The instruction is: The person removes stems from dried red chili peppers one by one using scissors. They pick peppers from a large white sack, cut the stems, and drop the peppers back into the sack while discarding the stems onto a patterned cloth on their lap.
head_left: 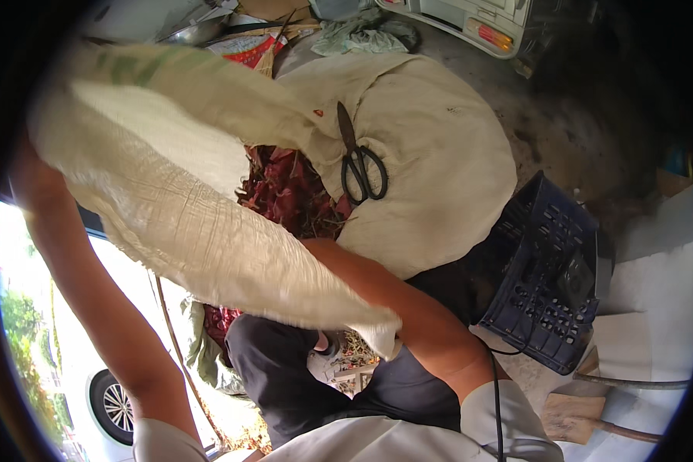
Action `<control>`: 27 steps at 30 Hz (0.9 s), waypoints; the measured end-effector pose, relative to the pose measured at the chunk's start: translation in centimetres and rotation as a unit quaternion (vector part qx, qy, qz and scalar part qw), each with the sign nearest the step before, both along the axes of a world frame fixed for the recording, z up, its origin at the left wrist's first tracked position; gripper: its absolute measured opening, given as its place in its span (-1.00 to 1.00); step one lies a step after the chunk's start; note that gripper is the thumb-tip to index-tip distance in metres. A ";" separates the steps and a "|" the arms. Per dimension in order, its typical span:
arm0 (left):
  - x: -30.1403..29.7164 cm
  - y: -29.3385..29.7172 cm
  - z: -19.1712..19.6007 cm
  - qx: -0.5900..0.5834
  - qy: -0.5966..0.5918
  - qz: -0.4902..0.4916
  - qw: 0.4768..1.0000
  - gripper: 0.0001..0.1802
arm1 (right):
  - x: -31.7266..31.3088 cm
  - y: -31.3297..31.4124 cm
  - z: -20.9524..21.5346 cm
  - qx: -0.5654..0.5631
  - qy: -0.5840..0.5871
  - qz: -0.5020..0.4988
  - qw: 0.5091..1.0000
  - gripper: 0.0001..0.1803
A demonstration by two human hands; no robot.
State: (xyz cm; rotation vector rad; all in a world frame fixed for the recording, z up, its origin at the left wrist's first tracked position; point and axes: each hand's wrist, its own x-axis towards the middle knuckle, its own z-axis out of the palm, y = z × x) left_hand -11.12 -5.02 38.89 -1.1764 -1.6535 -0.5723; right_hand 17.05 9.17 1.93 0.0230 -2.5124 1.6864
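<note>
A cream woven sack [185, 231] stretches up to the left, its raised side blurred by motion. At its upper left edge my left hand [38, 175] is closed on the cloth, though the fingers are mostly hidden. Dried red chili peppers [285, 189] show in the sack's opening. My right forearm [420, 312] reaches toward them, and the cloth covers the hand, so its fingers are out of sight. Black-handled scissors [359, 165] lie on a bulging cream sack [446, 146] to the right; I cannot tell whether both cloth parts belong to one sack.
A dark blue plastic crate [543, 277] stands tilted on the right, with cardboard [574, 416] below it. At the back are a crumpled green sheet [366, 35] and part of a white vehicle [470, 23]. More red peppers [219, 323] sit beside my knee [266, 346].
</note>
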 end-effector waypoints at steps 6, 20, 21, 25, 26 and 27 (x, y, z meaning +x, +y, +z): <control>-1.3 -2.7 -14.1 0.308 -0.551 -0.082 0.771 -0.47 | 3.8 -0.5 1.5 0.079 0.005 0.005 0.997 -0.74; -4.5 -8.5 -44.8 -0.174 -0.593 0.176 0.766 -0.55 | 0.2 -1.5 -2.5 0.169 -0.065 0.031 0.983 -0.78; -3.7 -7.3 -45.0 -0.191 -0.567 0.169 0.783 -0.55 | 0.1 -1.2 -2.4 0.166 -0.104 0.045 0.979 -0.78; 0.3 0.9 -44.0 -0.208 -0.566 0.016 0.798 -0.56 | 0.4 -0.4 0.0 0.121 -0.066 -0.059 0.989 -0.80; 1.5 3.9 -44.0 -0.229 -0.568 -0.007 0.790 -0.56 | 0.0 0.6 -1.3 0.166 -0.034 -0.078 0.982 -0.81; 2.0 6.0 -44.4 -0.252 -0.567 -0.007 0.784 -0.56 | 0.1 1.3 -1.0 0.128 -0.009 -0.138 0.982 -0.81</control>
